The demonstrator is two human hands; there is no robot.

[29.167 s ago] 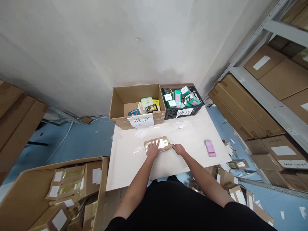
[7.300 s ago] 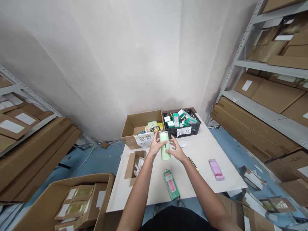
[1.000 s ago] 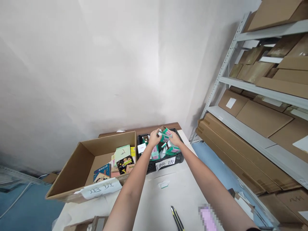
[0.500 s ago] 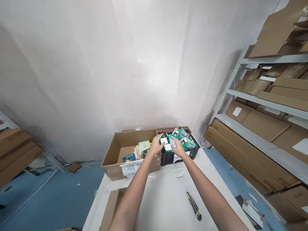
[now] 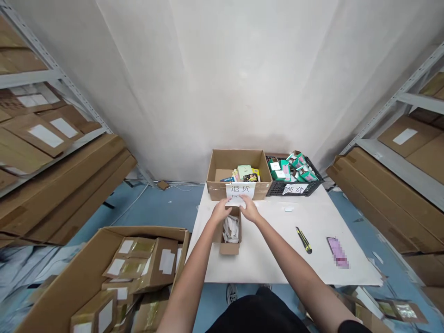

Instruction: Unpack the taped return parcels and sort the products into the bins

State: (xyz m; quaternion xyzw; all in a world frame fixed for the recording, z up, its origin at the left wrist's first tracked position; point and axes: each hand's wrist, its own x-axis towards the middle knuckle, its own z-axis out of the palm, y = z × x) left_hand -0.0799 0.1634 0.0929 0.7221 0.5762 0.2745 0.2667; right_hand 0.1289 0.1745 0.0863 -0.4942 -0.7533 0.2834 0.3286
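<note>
One left hand [image 5: 219, 212], one right hand [image 5: 250, 211]: both held loosely spread; contact cannot be told. One carton [image 5: 240, 226], its far end set between them on the tabletop [image 5: 255, 262]. White filling [image 5: 231, 228]: could be spilled if a flap [image 5: 229, 249] is snagged.

Brown carton [image 5: 229, 249], apparently whitish filling [image 5: 231, 229].

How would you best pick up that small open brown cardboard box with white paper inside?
I'd grip the long side walls of the small open brown cardboard box, left hand from the left, right hand from the right. It sits open-side up and is narrower side to side than front to back. The near flap spreads outward and would probably bend.
</note>
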